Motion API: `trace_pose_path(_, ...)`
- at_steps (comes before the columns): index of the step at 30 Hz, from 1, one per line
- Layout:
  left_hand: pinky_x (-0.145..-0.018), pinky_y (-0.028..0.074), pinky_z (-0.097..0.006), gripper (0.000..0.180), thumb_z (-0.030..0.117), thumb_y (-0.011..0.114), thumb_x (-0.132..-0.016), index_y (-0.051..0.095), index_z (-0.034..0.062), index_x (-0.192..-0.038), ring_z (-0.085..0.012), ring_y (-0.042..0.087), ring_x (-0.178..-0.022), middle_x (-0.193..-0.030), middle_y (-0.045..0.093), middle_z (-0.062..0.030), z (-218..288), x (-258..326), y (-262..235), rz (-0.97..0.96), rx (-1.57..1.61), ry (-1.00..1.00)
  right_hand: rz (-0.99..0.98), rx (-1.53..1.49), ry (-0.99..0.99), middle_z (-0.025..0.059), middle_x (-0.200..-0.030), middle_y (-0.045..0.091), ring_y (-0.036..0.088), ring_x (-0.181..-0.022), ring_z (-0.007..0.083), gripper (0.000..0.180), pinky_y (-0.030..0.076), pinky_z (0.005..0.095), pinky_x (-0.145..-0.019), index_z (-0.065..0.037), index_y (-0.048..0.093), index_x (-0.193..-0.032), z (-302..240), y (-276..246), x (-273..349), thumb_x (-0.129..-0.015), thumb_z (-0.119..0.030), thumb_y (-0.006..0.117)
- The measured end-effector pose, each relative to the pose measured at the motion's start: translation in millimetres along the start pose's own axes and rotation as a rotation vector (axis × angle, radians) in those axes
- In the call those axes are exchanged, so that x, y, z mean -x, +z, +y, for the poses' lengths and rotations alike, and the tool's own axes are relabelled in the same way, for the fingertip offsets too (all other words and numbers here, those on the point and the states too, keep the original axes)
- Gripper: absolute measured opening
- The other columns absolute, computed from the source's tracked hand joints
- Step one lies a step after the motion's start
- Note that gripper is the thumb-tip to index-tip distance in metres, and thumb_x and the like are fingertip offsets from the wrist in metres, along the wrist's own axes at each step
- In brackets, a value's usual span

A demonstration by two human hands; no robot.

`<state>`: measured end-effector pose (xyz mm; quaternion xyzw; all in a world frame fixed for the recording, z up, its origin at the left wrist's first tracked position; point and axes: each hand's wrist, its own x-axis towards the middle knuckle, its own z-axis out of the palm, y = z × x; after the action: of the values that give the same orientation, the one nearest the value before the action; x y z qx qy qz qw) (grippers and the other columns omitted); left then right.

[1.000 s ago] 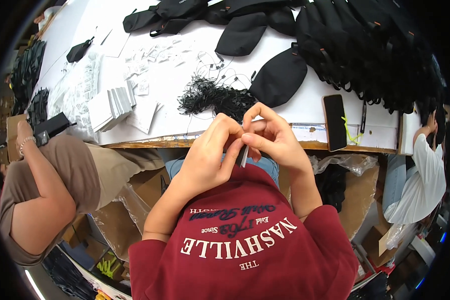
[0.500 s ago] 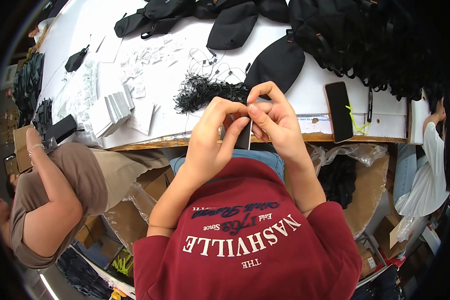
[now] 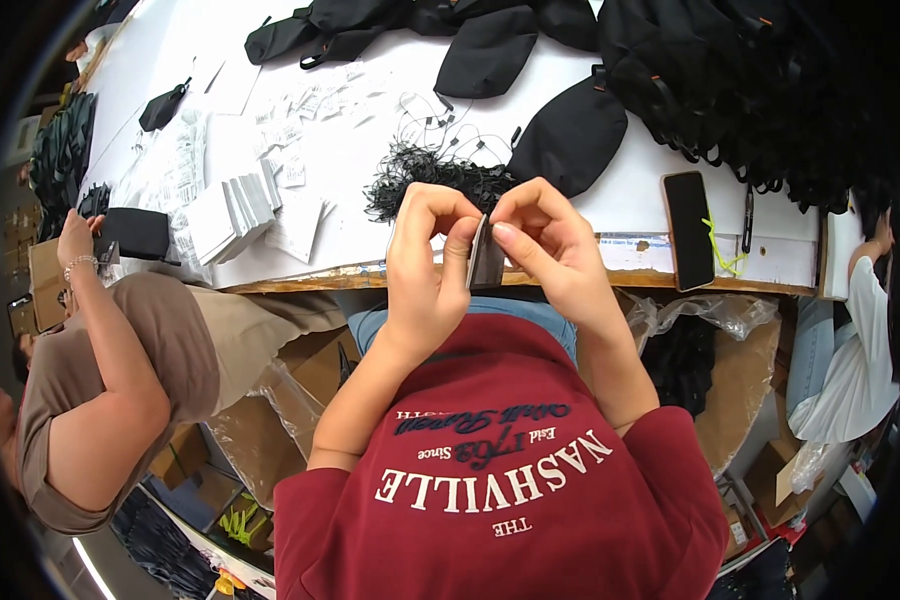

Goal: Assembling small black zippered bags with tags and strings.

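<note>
My left hand [image 3: 425,265] pinches a thin hang tag [image 3: 482,258] between thumb and fingers. The tag is seen nearly edge on, with a pale edge and a dark face. My right hand [image 3: 553,238] has thumb and index finger closed at the tag's upper corner. Whatever lies between those fingertips is too small to make out. Just beyond my hands lies a tangled heap of black cords [image 3: 425,172], with loose thin strings trailing from it. A flat black fabric pouch [image 3: 572,135] rests beside the heap, past my right fingers.
To the left are a row of white cards [image 3: 232,215] and scattered small white slips [image 3: 305,112]. Black bags [image 3: 725,85] pile up at far right, above a phone [image 3: 688,235] and a black pen [image 3: 747,218]. A co-worker's hand [image 3: 78,240] is by a black pouch at left.
My hands have drawn slightly apart, and the tag now shows more between them. The co-worker's hand at left has moved up to the table edge. The view has shifted a little.
</note>
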<state>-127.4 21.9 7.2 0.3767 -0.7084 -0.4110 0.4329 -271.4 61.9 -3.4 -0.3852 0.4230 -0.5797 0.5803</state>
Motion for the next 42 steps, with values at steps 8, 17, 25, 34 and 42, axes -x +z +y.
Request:
trace_pose_path(8, -0.063, 0.043, -0.023, 0.006, 0.003, 0.050, -0.095, 0.049, -0.0011, -0.091, -0.0118, 0.052, -0.070, -0.087, 0.050, -0.0074, 9.3, 0.4, -9.6, -0.109, 0.300, -0.294, 0.085, 0.479, -0.146, -0.0088, -0.060, 0.039, 0.028, -0.054, -0.0001, 0.012, 0.019, 0.0190, -0.049, -0.002, 0.061, -0.094, -12.7, 3.4, 1.9, -0.084, -0.003, 0.067)
trace_pose_path(17, -0.054, 0.046, -0.027, 0.007, 0.006, 0.050, -0.096, 0.047, -0.0001, -0.097, -0.0156, 0.058, -0.059, -0.076, 0.056, -0.0076, 16.0, -7.2, -8.1, -0.154, 0.121, -0.116, 0.034, -0.003, 0.025, -0.0052, -0.061, 0.050, 0.038, -0.050, -0.0004, 0.015, 0.028, 0.0178, -0.045, -0.002, 0.062, -0.098, -20.6, -7.8, 0.9, -0.094, -0.016, 0.059)
trace_pose_path(25, -0.053, 0.048, -0.036, 0.009, 0.009, 0.053, -0.093, 0.048, 0.0026, -0.097, -0.0308, 0.063, -0.059, -0.066, 0.061, -0.0119, 17.1, -51.1, 18.2, -0.407, -0.105, 0.102, 0.037, -0.086, 0.172, -0.0046, -0.055, 0.051, 0.038, -0.043, 0.0002, 0.016, 0.024, 0.0180, -0.039, -0.002, 0.064, -0.097, -26.3, -40.4, 8.6, -0.092, -0.016, 0.062)
trace_pose_path(34, -0.103, 0.034, -0.043, 0.081, 0.048, 0.075, -0.070, 0.046, 0.0002, -0.128, -0.0373, 0.046, -0.120, -0.130, 0.048, -0.0253, -86.5, -79.1, 90.2, -0.499, -0.617, 0.300, 0.278, 0.175, 0.135, -0.0031, -0.062, 0.055, 0.037, -0.045, 0.0000, 0.014, 0.024, 0.0173, -0.041, 0.000, 0.070, -0.088, -24.9, -85.4, 31.2, -0.087, -0.013, 0.066)
trace_pose_path(42, -0.079, 0.049, -0.037, 0.013, 0.005, 0.057, -0.069, 0.069, 0.0066, -0.076, -0.0250, 0.061, -0.088, -0.082, 0.068, -0.0088, -53.4, -121.5, 80.5, -0.595, -0.622, 0.247, 0.355, 0.225, 0.189, -0.0060, -0.054, 0.050, 0.035, -0.043, 0.0002, 0.011, 0.022, 0.0181, -0.040, -0.001, 0.073, -0.089, -24.7, -102.3, 56.9, -0.085, -0.009, 0.066)
